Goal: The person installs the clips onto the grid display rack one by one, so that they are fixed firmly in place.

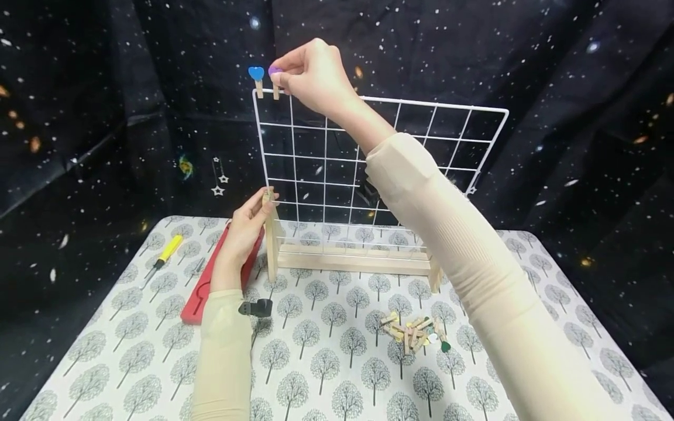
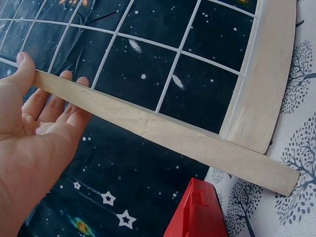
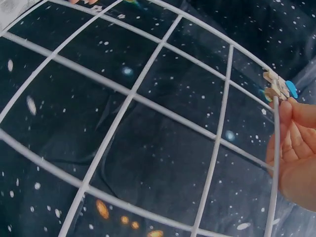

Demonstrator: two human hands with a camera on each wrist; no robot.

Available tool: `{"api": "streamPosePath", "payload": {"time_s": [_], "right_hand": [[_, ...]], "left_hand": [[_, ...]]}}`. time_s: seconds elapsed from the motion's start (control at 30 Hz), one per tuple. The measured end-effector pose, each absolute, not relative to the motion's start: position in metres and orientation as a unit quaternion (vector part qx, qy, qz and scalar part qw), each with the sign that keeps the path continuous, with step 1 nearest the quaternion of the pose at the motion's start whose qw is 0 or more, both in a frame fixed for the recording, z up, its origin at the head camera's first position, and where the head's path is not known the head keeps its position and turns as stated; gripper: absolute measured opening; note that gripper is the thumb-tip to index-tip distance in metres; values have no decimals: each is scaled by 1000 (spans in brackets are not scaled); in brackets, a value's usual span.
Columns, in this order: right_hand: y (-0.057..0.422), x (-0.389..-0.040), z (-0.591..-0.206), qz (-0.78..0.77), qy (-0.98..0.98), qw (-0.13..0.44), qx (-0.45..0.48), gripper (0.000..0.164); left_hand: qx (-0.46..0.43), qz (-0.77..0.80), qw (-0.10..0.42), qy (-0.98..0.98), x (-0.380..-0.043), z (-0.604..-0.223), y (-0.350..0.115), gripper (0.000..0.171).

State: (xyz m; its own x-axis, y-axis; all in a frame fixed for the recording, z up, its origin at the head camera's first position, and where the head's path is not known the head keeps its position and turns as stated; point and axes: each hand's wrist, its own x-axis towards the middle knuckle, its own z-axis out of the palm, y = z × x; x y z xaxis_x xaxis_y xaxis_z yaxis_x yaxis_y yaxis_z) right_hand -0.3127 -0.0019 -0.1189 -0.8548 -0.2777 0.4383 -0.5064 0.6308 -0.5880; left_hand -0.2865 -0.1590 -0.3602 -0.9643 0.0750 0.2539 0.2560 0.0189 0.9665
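A white wire grid [image 1: 434, 105] stands upright in a wooden stand [image 1: 353, 261]. At its top left corner, my right hand [image 1: 318, 76] pinches a small wooden clothespin [image 1: 276, 93] with a purple top, placed over the top wire. Just left of it, a clothespin with a blue heart [image 1: 255, 73] sits on the same wire. Lower down, my left hand [image 1: 237, 240] grips the stand's left wooden post near its upper end. In the left wrist view, the thumb and fingers lie on opposite sides of that post [image 2: 148, 123].
A pile of small clothespins [image 1: 413, 333], one with a green heart, lies on the tree-print tablecloth [image 1: 321, 362] in front of the stand. Beside my left forearm are a red case [image 1: 195, 304] and a yellow-handled screwdriver [image 1: 169, 248]. A dark starry curtain [image 1: 158, 105] hangs behind.
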Motion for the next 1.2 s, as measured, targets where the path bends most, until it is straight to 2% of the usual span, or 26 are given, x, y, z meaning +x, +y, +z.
{"api": "streamPosePath", "payload": {"time_s": [0.2, 0.37, 0.47, 0.63, 0.77, 1.03, 1.2], "right_hand": [[1, -310, -121, 367, -891, 139, 228, 30], [9, -295, -124, 383, -879, 155, 237, 46], [23, -281, -132, 390, -867, 183, 252, 46], [57, -246, -158, 430, -839, 181, 282, 44], [87, -220, -193, 450, -833, 156, 283, 38], [142, -229, -314, 365, -875, 110, 299, 35], [171, -216, -373, 305, -905, 40, 293, 25]], "left_hand": [[-117, -687, 68, -714, -288, -362, -160, 45], [-112, -683, 71, -718, -295, -371, -167, 46], [-109, -690, 69, -712, -291, -369, -162, 46], [-114, -692, 74, -709, -285, -360, -155, 44], [-117, -693, 72, -708, -286, -356, -154, 43], [-110, -691, 72, -711, -292, -361, -156, 48], [-99, -682, 73, -721, -294, -372, -157, 46]]}}
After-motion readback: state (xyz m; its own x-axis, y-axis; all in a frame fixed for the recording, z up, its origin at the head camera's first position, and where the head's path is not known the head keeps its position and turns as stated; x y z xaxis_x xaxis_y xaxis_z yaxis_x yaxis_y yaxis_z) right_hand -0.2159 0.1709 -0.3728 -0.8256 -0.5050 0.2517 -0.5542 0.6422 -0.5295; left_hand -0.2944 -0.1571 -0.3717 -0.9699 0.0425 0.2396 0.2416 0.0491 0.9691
